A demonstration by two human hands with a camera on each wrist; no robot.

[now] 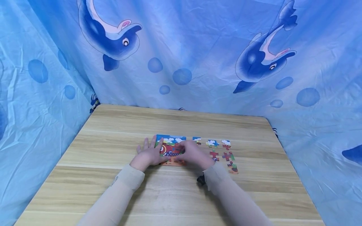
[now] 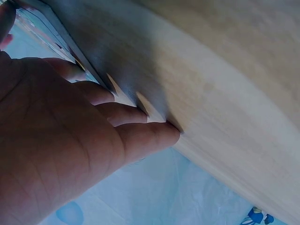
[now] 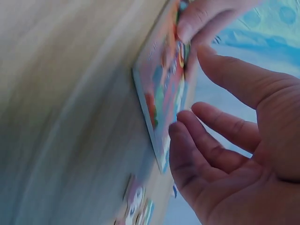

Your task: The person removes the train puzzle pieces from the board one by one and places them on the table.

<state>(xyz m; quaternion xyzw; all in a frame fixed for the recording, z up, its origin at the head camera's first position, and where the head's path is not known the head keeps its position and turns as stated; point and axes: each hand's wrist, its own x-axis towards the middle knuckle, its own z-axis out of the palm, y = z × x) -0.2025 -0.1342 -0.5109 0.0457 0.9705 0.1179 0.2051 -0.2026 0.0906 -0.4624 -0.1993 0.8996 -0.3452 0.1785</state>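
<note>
A jigsaw puzzle board (image 1: 171,136) with a colourful picture lies flat near the middle of the table, part of it covered by the hands. My left hand (image 1: 149,154) rests at its left side, fingers spread and fairly straight. In the left wrist view, several fingertips (image 2: 171,133) touch the wood beside the board edge (image 2: 75,49). My right hand (image 1: 193,153) hovers over the board's right part with bent fingers. From the right wrist, thumb and fingers (image 3: 225,124) stand apart beside the board (image 3: 145,101), and nothing shows between them.
Several loose puzzle pieces lie right of the board, among them a cloud piece (image 1: 212,143), a red-and-green piece (image 1: 228,156) and a lower corner piece (image 1: 233,168). The wooden table (image 1: 167,197) meets a blue dolphin-print curtain (image 1: 209,62) at the back and sides.
</note>
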